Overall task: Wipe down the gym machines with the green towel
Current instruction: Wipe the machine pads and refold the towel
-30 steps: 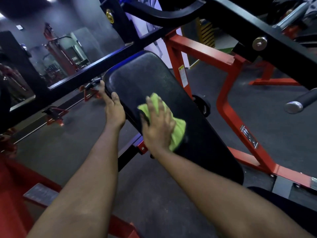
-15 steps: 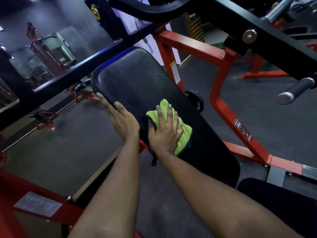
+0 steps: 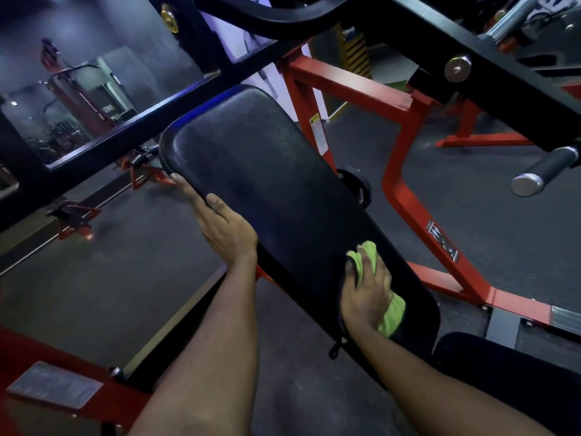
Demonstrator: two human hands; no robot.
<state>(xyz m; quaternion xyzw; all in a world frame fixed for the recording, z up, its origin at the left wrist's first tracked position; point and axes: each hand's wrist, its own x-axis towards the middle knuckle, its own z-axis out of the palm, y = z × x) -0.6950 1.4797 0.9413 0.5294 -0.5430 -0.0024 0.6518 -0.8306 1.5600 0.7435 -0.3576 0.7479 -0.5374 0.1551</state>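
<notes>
Red-and-black steel machine frame [image 3: 399,171]: stands behind and beside the pad. Long black vinyl back pad [image 3: 267,171]: long axis runs far-left to near-right. Left hand [image 3: 224,228]: fingers straight, resting along the pad's left edge. Right hand [image 3: 366,294]: flat, fingers extended, pressing the towel down. Crumpled green cloth towel [image 3: 393,316]: on the pad's near end, lying lengthwise under the right hand.

green towel [image 3: 393,316], black pad [image 3: 267,171], red frame [image 3: 405,196]

green towel [image 3: 393,317]: mostly under right hand [image 3: 366,294] | frame sticker [image 3: 441,240]: unreadable
</notes>
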